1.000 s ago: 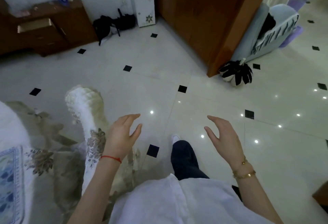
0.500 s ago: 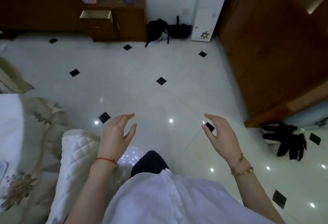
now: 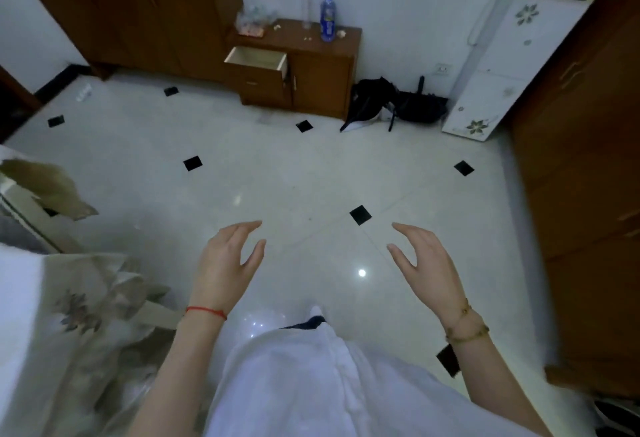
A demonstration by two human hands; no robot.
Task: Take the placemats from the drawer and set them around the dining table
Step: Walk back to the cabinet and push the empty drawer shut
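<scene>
Across the tiled floor stands a small brown cabinet (image 3: 322,81) against the far wall. Its top drawer (image 3: 258,60) is pulled out, and the part of its inside that shows is pale; I see no placemat in it. My left hand (image 3: 227,263) and my right hand (image 3: 424,261) are held out in front of me, both empty with fingers apart and palms facing each other. The dining table's edge, under a floral cloth (image 3: 79,305), is at my lower left. No placemat shows on it.
A blue-capped water bottle (image 3: 327,20) and small items stand on the cabinet. A tall wardrobe (image 3: 138,10) is to its left. Black bags (image 3: 391,105) and a white floor appliance (image 3: 498,65) are to its right. A brown wooden door (image 3: 581,166) runs along my right.
My view has swung left and lifted from the table corner toward the cabinet, which is now ahead and closer. Both hands stay empty and apart in front of me.
</scene>
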